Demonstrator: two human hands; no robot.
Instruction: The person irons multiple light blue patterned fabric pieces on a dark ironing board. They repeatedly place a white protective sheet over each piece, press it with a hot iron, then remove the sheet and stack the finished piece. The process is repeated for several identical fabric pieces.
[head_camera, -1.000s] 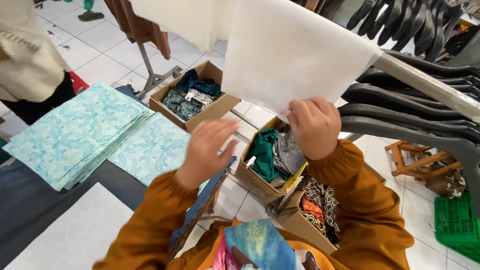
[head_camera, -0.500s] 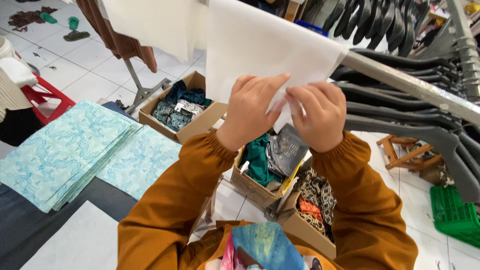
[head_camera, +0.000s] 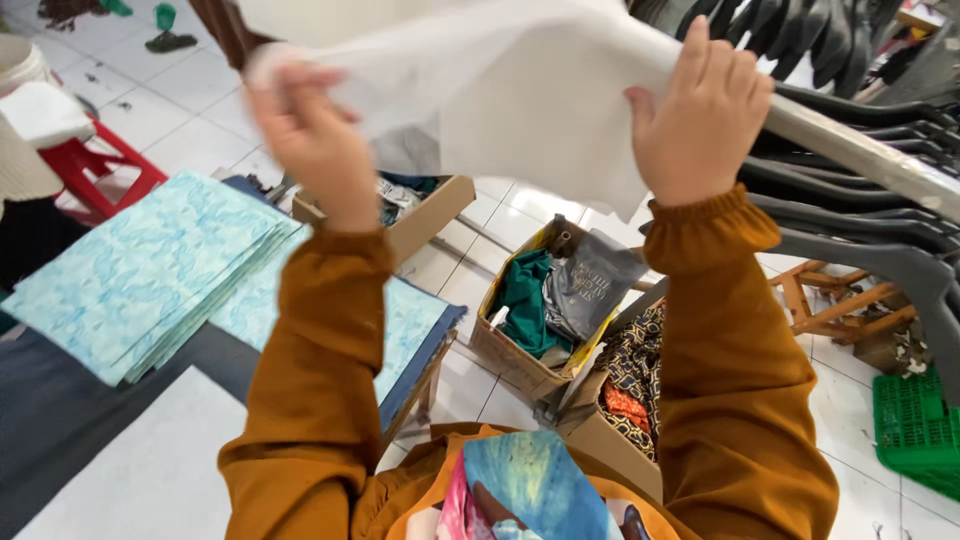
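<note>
Two hands, left (head_camera: 315, 140) and right (head_camera: 700, 110), grip one white sheet (head_camera: 500, 90) above three cardboard boxes (head_camera: 520, 360).

Rust-orange long sleeves (head_camera: 320, 400), gathered elastic cuffs (head_camera: 712, 225)

A white sheet of thin cloth (head_camera: 500, 90) is held up in the air, spread between the left hand (head_camera: 315, 140) and the right hand (head_camera: 700, 115). It looks soft and slightly see-through, with loose folds and wrinkles across its middle. Its upper edge runs from one grip to the other, and its lower part sags and hangs down to a ragged point just beside the right wrist.
</note>
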